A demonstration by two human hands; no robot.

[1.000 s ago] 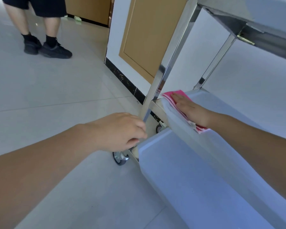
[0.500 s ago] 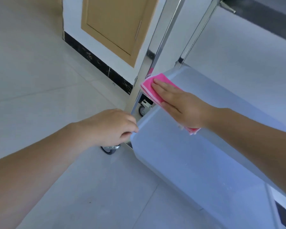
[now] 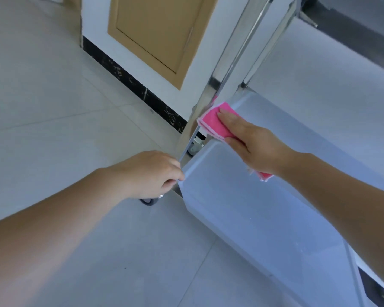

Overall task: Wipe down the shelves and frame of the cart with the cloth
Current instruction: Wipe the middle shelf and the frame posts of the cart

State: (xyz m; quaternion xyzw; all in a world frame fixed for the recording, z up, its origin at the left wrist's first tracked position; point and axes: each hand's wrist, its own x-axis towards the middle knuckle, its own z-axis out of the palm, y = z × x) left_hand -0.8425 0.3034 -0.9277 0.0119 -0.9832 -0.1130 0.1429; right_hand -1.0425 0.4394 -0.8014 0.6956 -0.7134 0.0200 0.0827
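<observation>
A steel cart fills the right of the view, with a middle shelf point(image 3: 297, 134), a lower shelf point(image 3: 242, 218) and a shiny upright post point(image 3: 222, 69). A folded pink cloth point(image 3: 213, 122) lies on the near corner of the middle shelf, beside the post. My right hand point(image 3: 251, 145) presses flat on the cloth with straight fingers. My left hand point(image 3: 151, 173) grips the foot of the post at the lower shelf's corner, fingers curled round it.
Pale floor tiles point(image 3: 53, 107) spread to the left. A white wall with a black skirting point(image 3: 142, 85) and a tan door panel point(image 3: 160, 29) stands behind the cart. Castor wheels point(image 3: 193, 147) show under the frame. The top shelf's underside point(image 3: 353, 29) hangs at upper right.
My right hand has slid the cloth along the middle shelf towards the corner by the post. The view has tilted down and the standing person has left the frame. My left hand keeps its grip.
</observation>
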